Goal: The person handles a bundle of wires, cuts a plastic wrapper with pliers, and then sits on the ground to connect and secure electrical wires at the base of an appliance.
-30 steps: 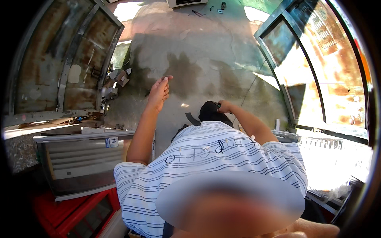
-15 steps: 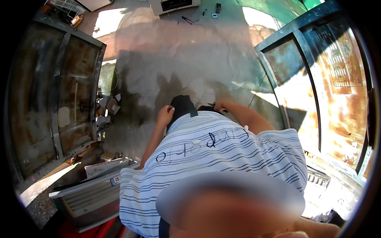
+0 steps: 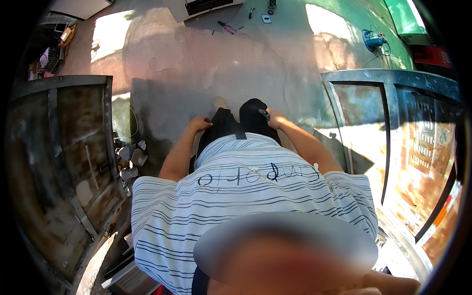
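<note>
My right hand (image 3: pixel 276 119) is closed round a small dark metal tool (image 3: pixel 264 114), whose kind I cannot make out. The tool's end sticks out from my fingers in front of my black shorts (image 3: pixel 253 110). At the other side of the shorts, my left hand (image 3: pixel 199 123) hangs with its fingers curled in toward the cloth. The inside of that hand is hidden, so anything in it does not show.
Rusty metal gate leaves stand on the left (image 3: pixel 78 147) and right (image 3: pixel 408 142). Rubble (image 3: pixel 130 157) lies beside the left leaf. Ahead on the floor are red-handled pliers (image 3: pixel 226 27), a small white object (image 3: pixel 266 18) and a white appliance (image 3: pixel 196 7); a blue machine (image 3: pixel 374 40) stands farther right.
I have stepped forward between the gate leaves, which sit lower in view now. My legs have swapped stride, and both hands have swung. The tool is still in my right hand.
</note>
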{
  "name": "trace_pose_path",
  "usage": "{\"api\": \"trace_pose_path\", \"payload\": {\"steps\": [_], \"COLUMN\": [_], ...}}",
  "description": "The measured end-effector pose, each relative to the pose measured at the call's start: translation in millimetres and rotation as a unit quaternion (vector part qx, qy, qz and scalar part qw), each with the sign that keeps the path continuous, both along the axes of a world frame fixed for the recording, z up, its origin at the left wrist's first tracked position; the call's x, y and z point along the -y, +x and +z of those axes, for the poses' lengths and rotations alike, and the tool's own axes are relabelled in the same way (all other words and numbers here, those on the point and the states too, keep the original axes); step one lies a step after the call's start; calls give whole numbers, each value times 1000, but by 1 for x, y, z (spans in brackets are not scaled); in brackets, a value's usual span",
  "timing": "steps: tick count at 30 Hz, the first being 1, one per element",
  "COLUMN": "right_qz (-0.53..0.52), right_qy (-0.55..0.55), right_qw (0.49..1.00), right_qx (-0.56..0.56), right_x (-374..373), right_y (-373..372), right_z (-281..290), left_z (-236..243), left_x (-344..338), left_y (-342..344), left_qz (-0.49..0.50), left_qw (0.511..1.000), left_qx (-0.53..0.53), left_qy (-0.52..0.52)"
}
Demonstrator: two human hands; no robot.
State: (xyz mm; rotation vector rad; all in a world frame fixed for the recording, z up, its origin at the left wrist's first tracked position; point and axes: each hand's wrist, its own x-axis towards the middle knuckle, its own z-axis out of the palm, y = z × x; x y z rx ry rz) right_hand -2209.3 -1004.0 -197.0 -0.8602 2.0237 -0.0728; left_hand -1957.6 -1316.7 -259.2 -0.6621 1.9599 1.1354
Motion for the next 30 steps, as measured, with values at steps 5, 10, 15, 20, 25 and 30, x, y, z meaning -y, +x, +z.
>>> {"api": "trace_pose_path", "payload": {"steps": [5,10,15,20,25,30], "right_qz": [-18,-126,-89,-144,-150,-195], "right_qy": [-19,33,155,223,256,228], "right_qw": [993,861,776,730,705,642], "right_qx": [114,492,604,629,644,705], "right_x": [45,123,154,174,219,276], "right_y": [-84,-179,-267,-312,-328,-317], "right_z": [11,44,5,26,18,7], "left_z": [20,-20,-13,41,99,51], "left_x": [45,101,156,216,250,293], "left_y": [-104,-162,-250,-306,-369,-402], "left_qz": [-171,-73,35,-8,-94,-261], "left_qw": [985,996,998,979,823,751], "left_qx": [17,33,-34,89,302,371], "left_qy": [-5,-35,-30,183,472,481]}}
